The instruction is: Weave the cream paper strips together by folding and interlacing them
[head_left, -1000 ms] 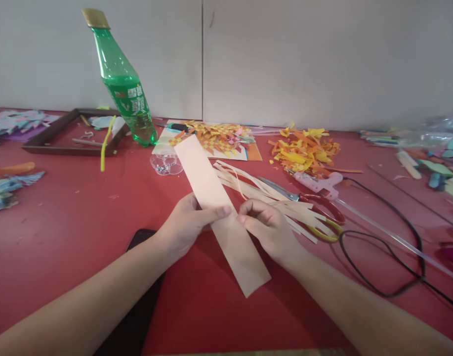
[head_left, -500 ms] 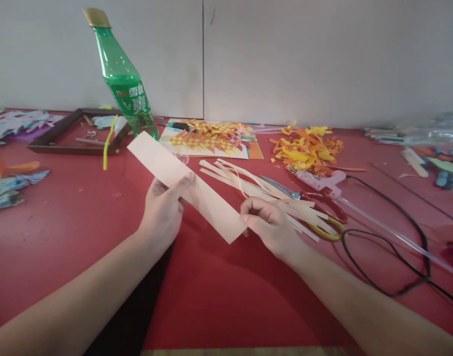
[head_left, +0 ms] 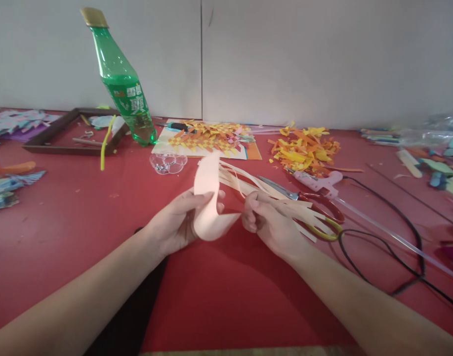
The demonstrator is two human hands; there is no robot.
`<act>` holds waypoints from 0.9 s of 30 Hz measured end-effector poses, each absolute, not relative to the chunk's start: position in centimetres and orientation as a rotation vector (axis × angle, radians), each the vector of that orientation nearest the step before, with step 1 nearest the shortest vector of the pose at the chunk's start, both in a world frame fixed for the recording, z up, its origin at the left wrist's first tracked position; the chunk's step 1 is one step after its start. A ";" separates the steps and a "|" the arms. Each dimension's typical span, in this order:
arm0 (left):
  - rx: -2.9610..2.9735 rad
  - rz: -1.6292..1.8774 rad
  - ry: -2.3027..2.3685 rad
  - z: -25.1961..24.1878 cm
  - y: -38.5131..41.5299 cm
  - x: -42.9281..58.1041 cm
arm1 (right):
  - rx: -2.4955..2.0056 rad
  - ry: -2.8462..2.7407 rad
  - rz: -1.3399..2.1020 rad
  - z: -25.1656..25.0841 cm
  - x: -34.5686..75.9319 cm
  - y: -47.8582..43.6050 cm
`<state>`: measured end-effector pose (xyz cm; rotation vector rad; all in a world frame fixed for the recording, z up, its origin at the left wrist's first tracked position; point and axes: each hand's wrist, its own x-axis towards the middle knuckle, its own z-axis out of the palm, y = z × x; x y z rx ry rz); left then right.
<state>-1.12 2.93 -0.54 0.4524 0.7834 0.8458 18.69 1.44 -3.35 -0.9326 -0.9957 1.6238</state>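
From my end, the likeliest trouble I foresee is a hard crease: the peach paper band (head_left: 211, 225) bends tightly, and it could fold flat if my left hand (head_left: 176, 222) squeezes or my right hand (head_left: 268, 220) pushes its end inward. The end toward the right could also spring loose, because the hold there looks slight at best. My left grip is closed on the band, thumb across its face and fingers behind. My right grip has its fingers curled in at the band's narrow-looking tip, and I cannot tell whether it pinches the paper or only meets it. A low sweep on that side might drag the thin cut strips (head_left: 304, 212) and the scissors (head_left: 280, 188) at centre right. The band sits mid-frame, held above the red bench (head_left: 219, 301). It looks plain, broad and pliable, with no cuts that I can see; one end stands up toward the top of the frame, and the lower part curls round toward the right.
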 end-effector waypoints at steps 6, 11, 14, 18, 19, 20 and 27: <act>0.585 0.513 0.639 -0.5 2.1 -1.8 | -0.962 -0.914 1.621 -3.3 18.8 1.7; 0.888 0.388 0.724 -1.1 1.9 -0.9 | -0.916 -1.098 1.572 -4.3 18.7 1.4; 1.029 0.418 0.782 -1.5 1.9 -0.6 | -1.021 -1.103 1.526 -4.5 18.7 1.1; 0.989 0.643 0.833 -1.6 2.1 -0.5 | -1.113 -1.162 1.565 -3.9 18.8 0.6; 0.987 0.704 0.840 -1.6 2.1 -0.4 | -1.113 -1.239 1.573 -3.7 18.9 0.5; 0.987 0.755 0.851 -1.6 2.2 -0.4 | -1.103 -1.330 1.582 -3.5 18.9 0.4; 1.000 0.844 0.881 -1.7 2.5 -0.3 | -1.053 -1.358 1.679 -3.1 19.2 0.4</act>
